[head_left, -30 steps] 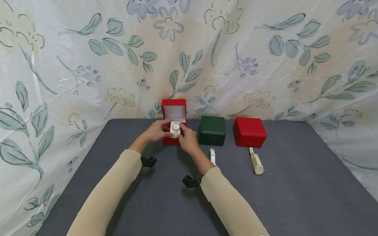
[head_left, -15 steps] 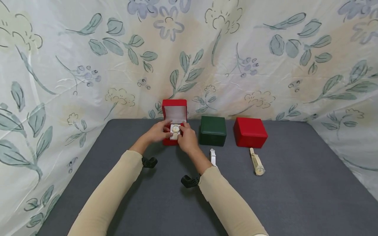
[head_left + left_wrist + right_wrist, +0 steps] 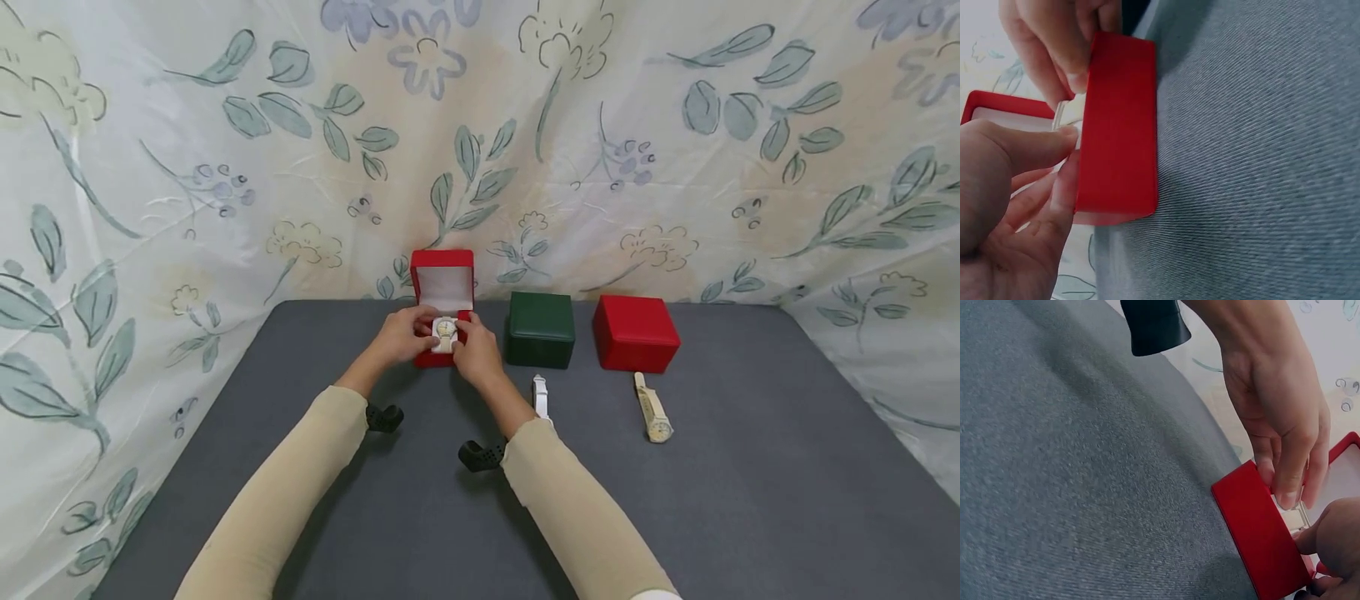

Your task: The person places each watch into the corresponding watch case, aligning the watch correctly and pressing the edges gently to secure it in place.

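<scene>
A pale-strapped watch (image 3: 446,327) on a white cushion is in the mouth of the open red box (image 3: 444,287), whose lid stands up at the back. My left hand (image 3: 402,336) holds the watch and cushion from the left, its thumb near the strap and its other fingers inside the box. From the right, my right hand (image 3: 478,356) pinches the same watch and cushion. In the left wrist view the box's front wall (image 3: 1119,128) hides the lower part of the cushion. The right wrist view shows my right fingertips (image 3: 1287,499) on the cushion, just inside the rim.
A closed green box (image 3: 540,331) and a closed red box (image 3: 636,335) stand to the right. In front of them lie a white watch (image 3: 541,398), partly hidden by my right arm, and a cream watch (image 3: 654,411). A flowered cloth (image 3: 480,150) hangs behind the grey table (image 3: 420,517).
The watch and its cushion have sunk slightly lower into the red box, with both hands still holding them. My right forearm has shifted a little to the left.
</scene>
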A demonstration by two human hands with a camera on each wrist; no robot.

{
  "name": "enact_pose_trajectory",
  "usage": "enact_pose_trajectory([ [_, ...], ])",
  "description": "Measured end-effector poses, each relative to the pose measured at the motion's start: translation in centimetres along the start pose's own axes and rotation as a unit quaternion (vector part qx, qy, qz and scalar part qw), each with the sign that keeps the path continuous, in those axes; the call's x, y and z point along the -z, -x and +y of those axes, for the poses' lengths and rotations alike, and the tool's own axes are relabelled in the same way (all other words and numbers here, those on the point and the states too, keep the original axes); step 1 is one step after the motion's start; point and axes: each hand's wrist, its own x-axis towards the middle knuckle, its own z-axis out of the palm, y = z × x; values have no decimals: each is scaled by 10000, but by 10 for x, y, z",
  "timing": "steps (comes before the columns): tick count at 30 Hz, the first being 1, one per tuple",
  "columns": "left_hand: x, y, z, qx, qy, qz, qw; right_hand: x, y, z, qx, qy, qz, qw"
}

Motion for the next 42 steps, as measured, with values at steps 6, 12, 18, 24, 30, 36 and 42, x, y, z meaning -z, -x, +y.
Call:
enact_pose_trajectory([
  [6,-11,0,2,124,280,237,9992,0,1,10,-196,-320,174,9991],
  [12,-8,-2,6,754,874,1137,9868,1,8,20,-559,-940,184,9938],
  [18,12,-19,15,1274,1681,2185,9528,2,12,21,-599,-1243,120,9904],
  [24,32,-39,28,1573,2020,2155,9424,-2,12,16,-620,-1289,100,9897],
  [30,40,-46,25,1878,2350,1997,9325,-8,15,10,-569,-1387,15,9887],
  [36,41,-44,21,2108,2822,1271,9272,-6,15,9,-610,-1533,64,9863],
  [42,38,-41,23,2343,3305,516,9128,2,12,12,-737,-1828,148,9803],
])
